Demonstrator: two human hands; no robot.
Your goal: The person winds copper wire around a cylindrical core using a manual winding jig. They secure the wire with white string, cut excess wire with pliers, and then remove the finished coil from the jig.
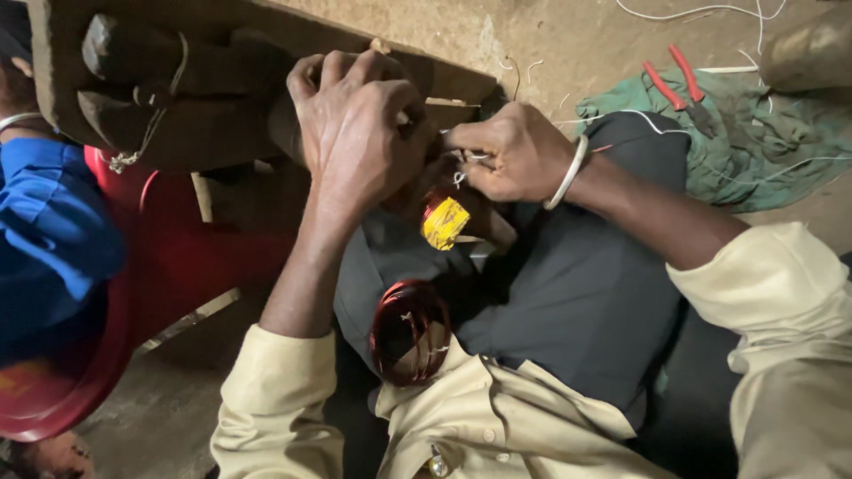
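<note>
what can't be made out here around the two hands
Head view only:
- What the left hand grips: hidden under its own closed fingers.
- The piece between the hands, behind the yellow tape: mostly covered by both hands.
- What the right hand pinches: thin white wire, too small to trace.
- Red-handled pliers: jaws dark against the green cloth.

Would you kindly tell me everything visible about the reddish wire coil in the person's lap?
The reddish wire coil is a ring of many thin, glossy copper-coloured turns, bound at points with pale ties. It rests tilted on the dark trousers, just above the cream shirt. Neither hand touches it.
</note>
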